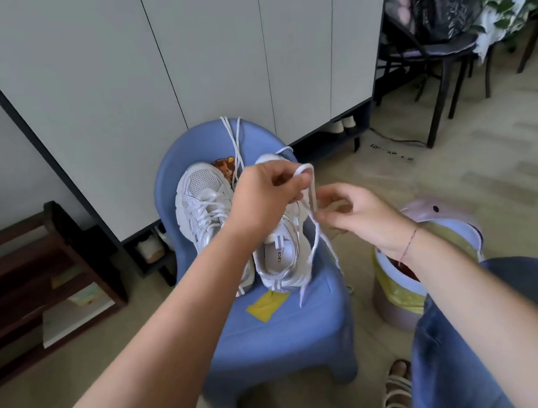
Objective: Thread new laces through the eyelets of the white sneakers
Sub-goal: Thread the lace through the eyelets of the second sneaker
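- On the blue plastic chair [279,337], the left white mesh sneaker [201,196] looks fully laced.
- The right white sneaker [280,261] seems unfinished: left hand [266,197] grips its flat white lace [302,168], right hand [360,222] pinches it.

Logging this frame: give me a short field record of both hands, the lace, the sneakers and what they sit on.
left hand: raised over the sneakers, fingers curled round a loop of the white lace
right hand: appears to pinch the same lace lower down
right sneaker: on the seat, opening towards the camera, lace strands hanging beside it
left sneaker: beside it, laces already crossed
support: blue chair
spare lace: draped over the chair back
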A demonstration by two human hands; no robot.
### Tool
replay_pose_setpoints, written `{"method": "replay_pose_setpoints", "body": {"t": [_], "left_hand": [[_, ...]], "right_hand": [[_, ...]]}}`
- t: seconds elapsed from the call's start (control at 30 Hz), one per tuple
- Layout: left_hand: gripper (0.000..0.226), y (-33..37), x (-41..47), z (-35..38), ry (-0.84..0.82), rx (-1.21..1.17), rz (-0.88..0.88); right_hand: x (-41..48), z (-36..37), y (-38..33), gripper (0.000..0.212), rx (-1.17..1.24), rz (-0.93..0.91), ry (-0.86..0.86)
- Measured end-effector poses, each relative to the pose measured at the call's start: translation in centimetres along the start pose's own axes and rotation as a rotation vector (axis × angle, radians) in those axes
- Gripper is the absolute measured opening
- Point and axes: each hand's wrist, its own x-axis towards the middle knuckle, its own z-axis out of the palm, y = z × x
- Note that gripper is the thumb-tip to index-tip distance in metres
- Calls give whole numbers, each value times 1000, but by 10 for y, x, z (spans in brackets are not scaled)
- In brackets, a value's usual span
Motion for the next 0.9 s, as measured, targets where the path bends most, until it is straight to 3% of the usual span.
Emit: {"method": "replay_pose_setpoints", "body": {"t": [0.07, 0.13, 0.2, 0.3, 0.43, 0.57, 0.63, 0.77, 0.9], "left_hand": [[15, 15, 2, -2, 16, 0, 37], [10, 32, 4, -7, 48, -21, 74], [5, 47, 7, -18, 119, -97, 108], [5, 58, 13, -49, 297, -173, 150], [10, 39, 14, -83, 466, -41, 83], [5, 3, 5, -69, 272, 247, -81], [17, -10, -2, -51, 145, 290, -107], [54, -18, -12, -17, -131, 154, -88], [35, -19, -20, 6, -314, -16, -71]], "right_hand": [[1, 7, -11, 24, -19, -56, -110], [0, 15, -13, 12, -86, -71, -132], [0, 17, -6, 14, -209, -53, -128], [-1, 8, 15, 20, -414, 42, -80], [-6, -12, 36, 31, -496, 186, 73], [-7, -20, 4, 10, -319, 15, 130], [-7, -18, -21, 7, -206, -85, 100], [-2, -12, -58, 7, 0, -215, 32], [8, -6, -85, 9, 161, -285, -2]]}}
